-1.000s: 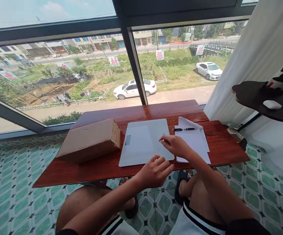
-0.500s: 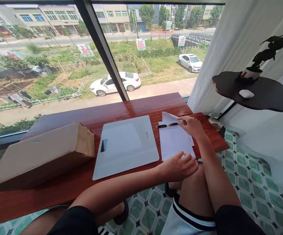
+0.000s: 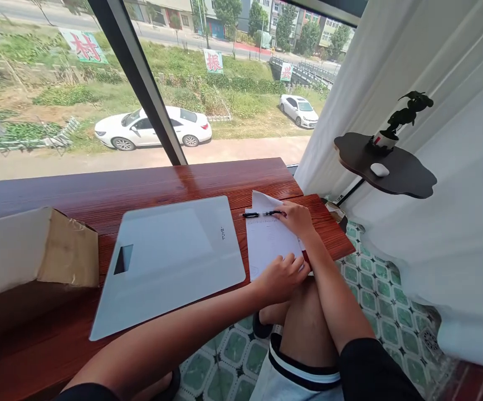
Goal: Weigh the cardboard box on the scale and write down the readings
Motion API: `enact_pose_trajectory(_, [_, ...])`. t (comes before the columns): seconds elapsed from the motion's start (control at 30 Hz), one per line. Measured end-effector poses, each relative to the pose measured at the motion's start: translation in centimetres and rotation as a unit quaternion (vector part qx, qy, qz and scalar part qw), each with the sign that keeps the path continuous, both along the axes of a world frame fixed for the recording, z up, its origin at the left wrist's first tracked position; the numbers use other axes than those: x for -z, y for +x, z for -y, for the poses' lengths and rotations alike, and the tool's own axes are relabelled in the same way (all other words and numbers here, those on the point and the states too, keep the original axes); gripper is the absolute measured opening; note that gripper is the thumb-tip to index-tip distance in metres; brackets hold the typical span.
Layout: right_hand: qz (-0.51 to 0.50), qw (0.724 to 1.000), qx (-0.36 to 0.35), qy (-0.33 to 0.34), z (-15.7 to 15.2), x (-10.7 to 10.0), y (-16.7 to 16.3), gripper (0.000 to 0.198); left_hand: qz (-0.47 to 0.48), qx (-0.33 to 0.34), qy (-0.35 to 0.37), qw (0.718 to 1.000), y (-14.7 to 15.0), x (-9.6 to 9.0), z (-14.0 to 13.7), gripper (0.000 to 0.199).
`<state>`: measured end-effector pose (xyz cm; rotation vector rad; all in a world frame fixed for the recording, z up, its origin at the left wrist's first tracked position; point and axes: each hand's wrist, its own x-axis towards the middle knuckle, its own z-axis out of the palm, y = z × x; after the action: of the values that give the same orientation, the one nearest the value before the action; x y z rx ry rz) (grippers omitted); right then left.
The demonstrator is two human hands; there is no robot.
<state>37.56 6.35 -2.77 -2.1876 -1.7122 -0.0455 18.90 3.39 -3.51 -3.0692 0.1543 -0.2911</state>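
hands [image 3: 281,277] [image 3: 296,218] have moved from scale [image 3: 178,259] to paper [image 3: 267,242] and pen [image 3: 252,215]; cannot tell grip

box [image 3: 68,245] cut off at left, paper [image 3: 265,240] partly hidden by left hand [image 3: 283,277]

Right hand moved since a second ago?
Yes. Judged against the white scale, the right hand has gone rightward, from over the scale's right side to the pen on the paper.

My left arm [image 3: 183,323] extended diagonally rightward across my front, left hand [image 3: 282,277] back uppermost with fingers curled, my right forearm [image 3: 333,289] angled forward and inward, right hand [image 3: 295,219] positioned farther forward, turned leftward at the wrist, fingers flexed, hands near but apart
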Motion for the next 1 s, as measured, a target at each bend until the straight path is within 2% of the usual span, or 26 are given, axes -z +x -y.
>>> enact_pose_trajectory(0.13, [0.032,0.999,-0.007,0.022,0.3,-0.4,0.0,0.025,-0.013,-0.022,-0.025,0.999,0.1,0.3,0.0,0.028])
enact_pose_trajectory(0.2, [0.015,0.999,0.006,0.04,0.5,-0.6,0.1,0.028,-0.019,-0.024,-0.034,0.999,0.2,0.3,0.1,0.027])
enact_pose_trajectory(0.33, [-0.104,0.99,0.024,0.091,1.2,-0.8,0.0,0.028,-0.011,-0.025,-0.05,0.998,0.3,0.4,0.2,0.027])
enact_pose_trajectory(0.5, [-0.233,0.955,0.038,0.178,1.4,-0.6,-0.4,0.021,0.01,-0.022,-0.063,0.998,0.4,0.7,0.3,0.023])
enact_pose_trajectory(0.63, [-0.355,0.922,0.035,0.148,0.9,-0.1,-0.4,0.017,0.011,-0.022,-0.063,0.998,0.5,0.7,0.3,0.021])
enact_pose_trajectory(0.73, [-0.402,0.909,0.033,0.11,0.6,0.5,-0.1,0.023,0.005,-0.024,-0.065,0.998,0.5,0.4,0.3,0.022])
enact_pose_trajectory(0.87, [-0.384,0.914,0.03,0.124,0.4,1.2,0.3,0.039,-0.007,-0.024,-0.067,0.997,0.5,0.0,0.3,0.023])
enact_pose_trajectory(1.0, [-0.359,0.92,0.041,0.151,0.4,1.5,0.3,0.04,-0.009,-0.027,-0.068,0.997,0.4,-0.3,0.3,0.02])
